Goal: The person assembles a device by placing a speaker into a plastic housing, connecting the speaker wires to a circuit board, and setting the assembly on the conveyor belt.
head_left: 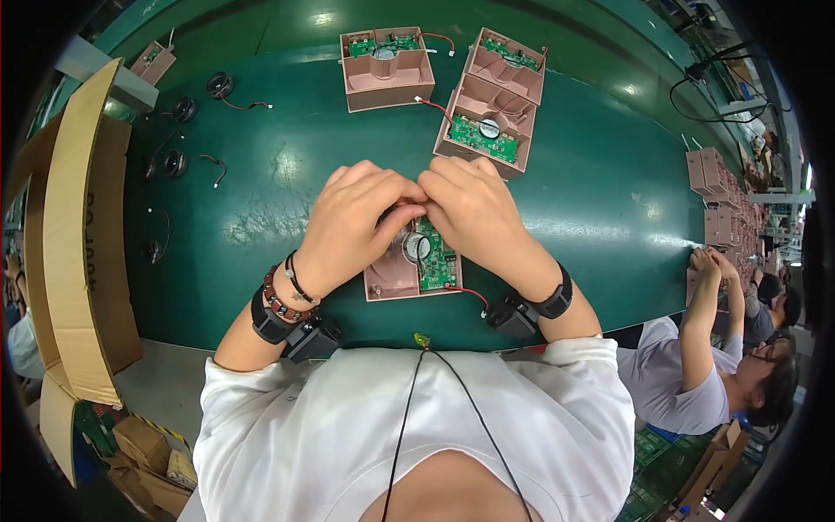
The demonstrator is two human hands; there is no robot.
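Observation:
A pink plastic housing (390,283) with a green circuit board (437,258) inside lies on the green belt right in front of me. Both hands are curled over its far end, fingertips meeting. My left hand (352,222) covers the housing's left half. My right hand (474,213) covers the top of the board. A small part seems pinched between the fingertips, but the fingers hide it. A red wire (470,294) trails from the housing's lower right.
Three more pink housings with boards (387,68), (484,122), (509,63) lie farther up the belt. Small black speakers with wires (178,161) are scattered at the left. A cardboard box (74,235) stands on the left. Another person (722,348) works at the right near stacked housings (718,196).

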